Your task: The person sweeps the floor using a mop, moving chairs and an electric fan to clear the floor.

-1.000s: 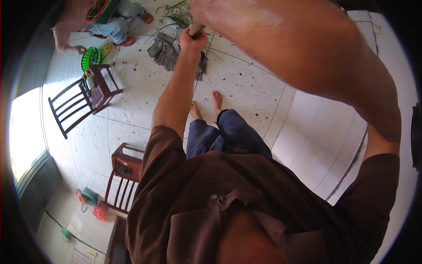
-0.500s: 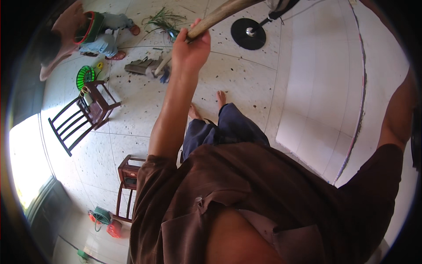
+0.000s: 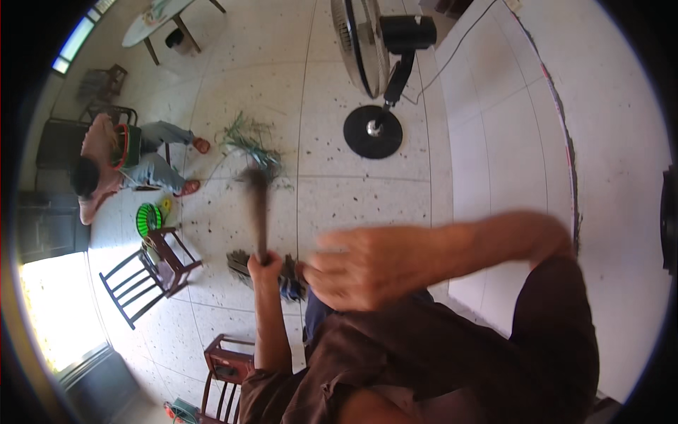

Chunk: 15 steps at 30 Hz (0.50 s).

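My left hand (image 3: 265, 267) is closed round the wooden handle (image 3: 258, 219) of a mop, whose upper end is smeared by motion. The mop's head (image 3: 291, 277), of grey-brown and blue cloth strips, lies on the floor just beyond my body, partly covered by my left hand. Across my chest reaches my right hand (image 3: 357, 268), blurred, its fingers loosely bent and apart with nothing seen in them. It is close to the mop but does not visibly grip it.
Long green leaves (image 3: 256, 148) and dark bits lie scattered over the tiled floor. A standing fan (image 3: 373, 132) is ahead, beside the wall. At left a person (image 3: 106, 155) sits near a wooden chair (image 3: 159, 272) and a green basket (image 3: 149, 220). Another chair (image 3: 229, 366) stands near my left elbow.
My view has shifted, showing more of the room ahead. The left hand has come lower and nearer with the mop handle, now more upright. My right hand has come into view across my chest.
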Available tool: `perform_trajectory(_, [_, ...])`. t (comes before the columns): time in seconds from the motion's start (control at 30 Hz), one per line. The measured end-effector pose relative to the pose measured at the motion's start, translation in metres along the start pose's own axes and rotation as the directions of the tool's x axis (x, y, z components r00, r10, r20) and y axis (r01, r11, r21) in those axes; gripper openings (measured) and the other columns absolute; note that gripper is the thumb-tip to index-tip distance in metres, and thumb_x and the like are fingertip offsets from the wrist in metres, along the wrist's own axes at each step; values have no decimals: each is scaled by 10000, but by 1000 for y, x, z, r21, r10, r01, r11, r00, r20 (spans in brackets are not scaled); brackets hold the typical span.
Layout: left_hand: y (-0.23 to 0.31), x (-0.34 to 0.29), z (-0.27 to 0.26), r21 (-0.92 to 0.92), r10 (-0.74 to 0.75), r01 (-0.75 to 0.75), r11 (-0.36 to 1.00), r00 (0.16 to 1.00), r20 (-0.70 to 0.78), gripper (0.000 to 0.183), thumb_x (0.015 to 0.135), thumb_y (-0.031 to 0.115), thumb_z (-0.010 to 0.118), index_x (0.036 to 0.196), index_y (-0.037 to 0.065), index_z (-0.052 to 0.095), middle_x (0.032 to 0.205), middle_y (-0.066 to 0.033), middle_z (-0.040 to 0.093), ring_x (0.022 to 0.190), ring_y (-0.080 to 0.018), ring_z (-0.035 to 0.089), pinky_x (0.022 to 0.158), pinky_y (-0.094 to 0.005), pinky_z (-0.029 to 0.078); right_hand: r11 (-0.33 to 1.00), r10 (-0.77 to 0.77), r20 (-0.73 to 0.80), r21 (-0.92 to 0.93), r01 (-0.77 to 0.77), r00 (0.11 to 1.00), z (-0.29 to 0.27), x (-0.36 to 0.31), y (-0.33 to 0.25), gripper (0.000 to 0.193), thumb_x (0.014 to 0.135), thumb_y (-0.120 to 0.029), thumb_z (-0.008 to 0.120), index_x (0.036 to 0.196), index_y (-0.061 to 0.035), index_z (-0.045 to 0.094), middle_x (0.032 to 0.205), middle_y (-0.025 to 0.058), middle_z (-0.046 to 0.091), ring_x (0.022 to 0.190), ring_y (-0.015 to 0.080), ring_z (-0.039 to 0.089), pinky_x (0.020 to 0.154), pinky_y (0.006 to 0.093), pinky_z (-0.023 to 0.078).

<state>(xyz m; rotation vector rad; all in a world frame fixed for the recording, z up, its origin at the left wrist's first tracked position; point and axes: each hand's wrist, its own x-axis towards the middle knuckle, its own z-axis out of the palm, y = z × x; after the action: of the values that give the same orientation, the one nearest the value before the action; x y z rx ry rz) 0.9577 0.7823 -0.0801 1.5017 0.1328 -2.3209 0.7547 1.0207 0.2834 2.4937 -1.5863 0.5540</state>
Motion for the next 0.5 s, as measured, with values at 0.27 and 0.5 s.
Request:
perform_trajectory(0.27, [-30, 18, 14, -384, -164, 193, 903, 981, 108, 143, 746, 128, 625, 654, 89, 523, 595, -15, 518, 553, -139, 528, 528, -234, 535, 489, 741, 301, 371, -790, 600, 34, -189, 5, 199, 796, -89, 567, 993, -78, 599, 933, 79, 570, 861, 255, 561, 737, 343, 465])
perform_trajectory(0.5, [-42, 57, 132, -456, -283, 391, 800, 915, 288, 134, 722, 82, 643, 667, 47, 526, 649, -56, 535, 624, -178, 549, 569, -270, 546, 254, 870, 353, 276, -927, 343, 44, -254, 45, 189, 782, -72, 548, 962, -42, 595, 931, 120, 572, 864, 284, 566, 743, 355, 463])
